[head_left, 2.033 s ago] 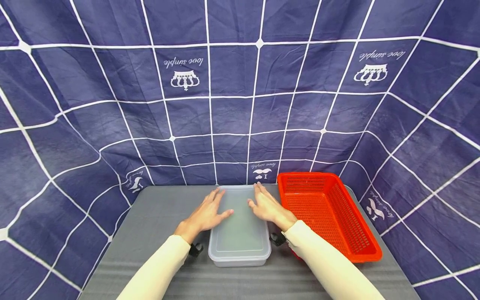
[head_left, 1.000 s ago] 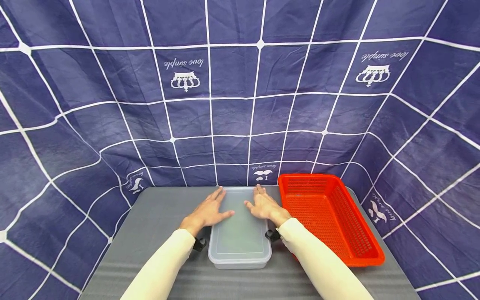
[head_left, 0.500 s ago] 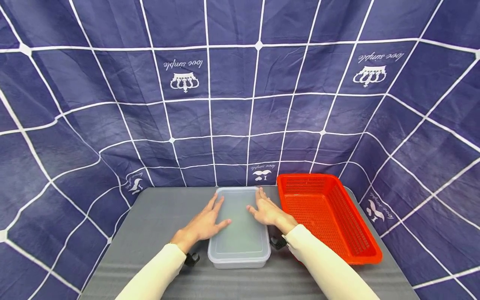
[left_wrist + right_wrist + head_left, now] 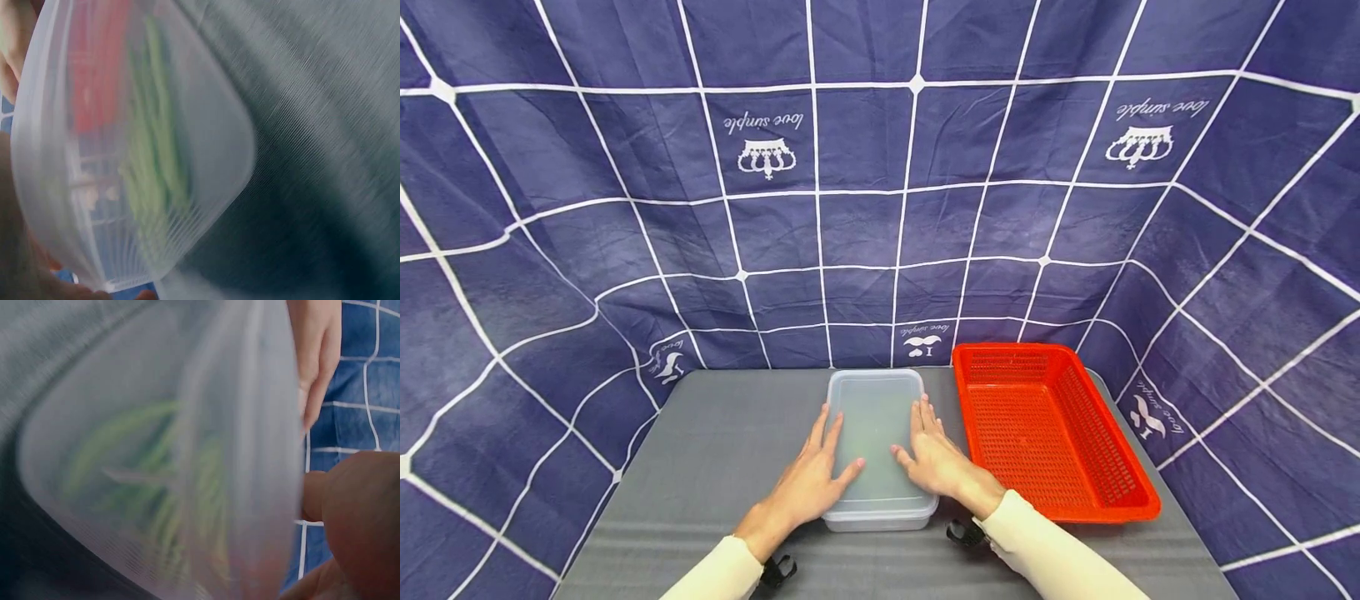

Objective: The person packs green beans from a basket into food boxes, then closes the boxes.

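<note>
A lidded, translucent plastic food container sits on the grey tabletop in the middle of the head view. Through its wall, long green strands like beans show in the left wrist view; the same green strands look blurred in the right wrist view. My left hand lies along the left edge of the lid, fingers extended and thumb reaching inward. On the opposite edge my right hand rests with straight fingers, its thumb over the lid too. Neither hand curls round anything.
An orange-red perforated plastic basket stands right of the container, close to my right forearm. The grey tabletop extends to the left. A blue cloth with white lines hangs at the back and sides.
Both hands have slid along the lid's edges toward me, from near its far end to about its middle and near half. The container and basket have stayed in place.
</note>
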`<action>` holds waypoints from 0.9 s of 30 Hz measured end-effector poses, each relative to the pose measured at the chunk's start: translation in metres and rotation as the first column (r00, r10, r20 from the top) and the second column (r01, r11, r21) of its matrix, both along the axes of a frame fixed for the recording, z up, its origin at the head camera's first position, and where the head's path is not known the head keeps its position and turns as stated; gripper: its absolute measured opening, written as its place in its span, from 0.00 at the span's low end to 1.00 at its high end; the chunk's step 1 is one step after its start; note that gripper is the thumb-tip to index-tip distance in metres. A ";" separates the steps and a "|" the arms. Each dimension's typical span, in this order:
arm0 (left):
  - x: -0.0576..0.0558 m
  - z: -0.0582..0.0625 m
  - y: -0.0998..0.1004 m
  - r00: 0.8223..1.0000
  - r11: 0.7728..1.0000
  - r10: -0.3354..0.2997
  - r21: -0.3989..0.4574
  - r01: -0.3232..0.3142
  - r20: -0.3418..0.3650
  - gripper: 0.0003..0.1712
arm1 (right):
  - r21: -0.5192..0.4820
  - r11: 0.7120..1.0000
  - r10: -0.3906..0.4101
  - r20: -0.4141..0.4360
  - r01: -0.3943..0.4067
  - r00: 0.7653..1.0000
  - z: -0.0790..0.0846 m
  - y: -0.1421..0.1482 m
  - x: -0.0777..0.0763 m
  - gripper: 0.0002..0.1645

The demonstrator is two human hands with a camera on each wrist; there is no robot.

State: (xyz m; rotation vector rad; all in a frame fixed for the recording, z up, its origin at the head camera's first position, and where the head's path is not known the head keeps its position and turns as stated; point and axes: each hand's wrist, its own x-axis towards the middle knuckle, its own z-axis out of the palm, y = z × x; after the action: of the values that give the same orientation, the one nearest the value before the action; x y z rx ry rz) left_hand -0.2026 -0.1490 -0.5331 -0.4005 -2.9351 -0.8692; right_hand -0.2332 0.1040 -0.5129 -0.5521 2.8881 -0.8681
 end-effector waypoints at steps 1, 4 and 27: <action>0.002 -0.002 0.001 1.000 1.000 0.010 0.005 -0.009 -0.001 0.54 | 0.003 1.000 -0.006 -0.013 0.006 1.000 -0.002 -0.001 0.003 0.53; 0.008 -0.007 0.003 0.999 0.999 0.036 0.019 -0.036 0.002 0.54 | 0.005 1.000 -0.019 -0.053 0.019 0.998 -0.009 -0.001 0.013 0.53; 0.017 -0.027 0.011 0.987 0.996 0.086 -0.017 -0.089 -0.138 0.49 | 0.029 0.994 -0.098 -0.162 0.104 0.982 -0.046 -0.006 0.032 0.56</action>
State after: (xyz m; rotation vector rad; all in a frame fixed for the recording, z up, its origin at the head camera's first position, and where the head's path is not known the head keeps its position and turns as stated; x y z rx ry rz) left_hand -0.1855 -0.1378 -0.5596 -0.3163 -2.8156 -0.7658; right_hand -0.2013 0.0984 -0.5586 -0.4977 3.0950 -0.8158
